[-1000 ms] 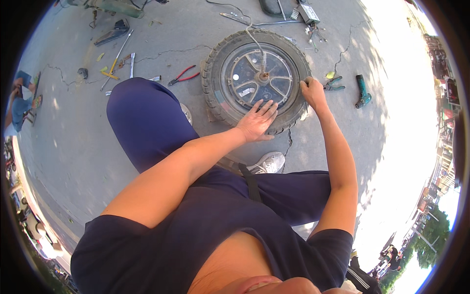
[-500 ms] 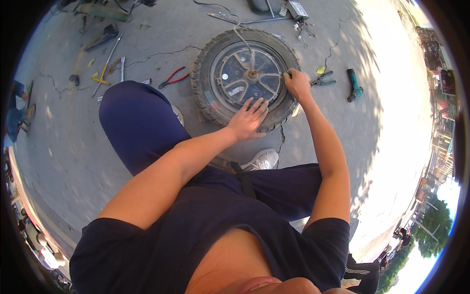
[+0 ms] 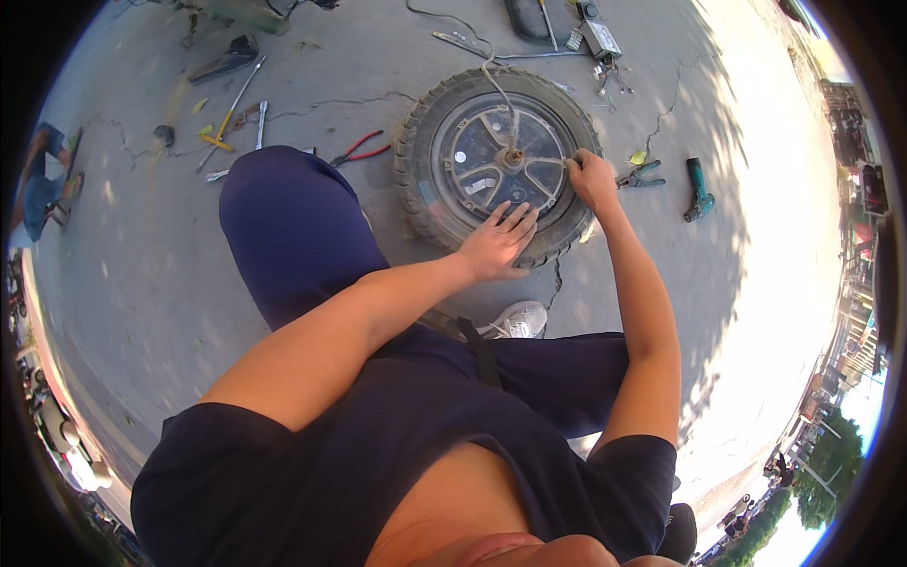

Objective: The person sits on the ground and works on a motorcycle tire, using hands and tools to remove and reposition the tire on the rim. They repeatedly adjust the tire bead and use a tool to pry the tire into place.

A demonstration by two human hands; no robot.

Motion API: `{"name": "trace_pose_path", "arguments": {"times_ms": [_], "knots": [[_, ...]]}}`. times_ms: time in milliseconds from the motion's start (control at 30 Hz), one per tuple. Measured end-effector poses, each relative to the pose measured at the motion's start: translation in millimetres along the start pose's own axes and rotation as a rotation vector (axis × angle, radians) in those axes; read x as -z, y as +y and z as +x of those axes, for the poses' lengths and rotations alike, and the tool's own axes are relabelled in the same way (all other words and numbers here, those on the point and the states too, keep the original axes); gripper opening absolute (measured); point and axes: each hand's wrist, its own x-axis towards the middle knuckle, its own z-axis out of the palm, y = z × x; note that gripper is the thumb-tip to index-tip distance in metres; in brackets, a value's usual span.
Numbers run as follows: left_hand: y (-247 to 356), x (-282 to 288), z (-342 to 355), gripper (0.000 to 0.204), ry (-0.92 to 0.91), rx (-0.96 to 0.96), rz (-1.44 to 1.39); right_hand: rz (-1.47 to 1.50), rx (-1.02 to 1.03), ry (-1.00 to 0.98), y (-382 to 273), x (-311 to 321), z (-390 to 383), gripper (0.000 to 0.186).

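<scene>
Left hand point(image 3: 496, 248) open, fingers slightly spread, laid over the near edge of the wheel point(image 3: 487, 142); nothing clasped. Right hand point(image 3: 593, 180) bunched, fingers curled at the tyre's right inner edge; cannot tell whether they pinch anything. Wheel lies on its side, upper middle of frame, axle end facing up, cable point(image 3: 501, 90) leading off toward the top. Flat left palm probably steadies it while the right works the edge. Red-handled pliers point(image 3: 361, 151) left of wheel, green-handled pliers point(image 3: 642, 176) and drill point(image 3: 698, 192) right, presumably kept handy.
</scene>
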Motion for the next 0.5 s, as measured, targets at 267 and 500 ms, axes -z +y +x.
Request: {"name": "trace_pose_path", "arguments": {"times_ms": [267, 500], "knots": [[-2.9, -3.3, -6.7, 0.090, 0.021, -0.022, -0.021, -0.005, 0.082, 0.020, -3.2, -5.6, 1.7, 0.025], [-9.3, -3.5, -12.6, 0.101, -0.059, -0.041, -0.018, -0.015, 0.082, 0.001, 18.6, -19.1, 2.7, 0.024]]}}
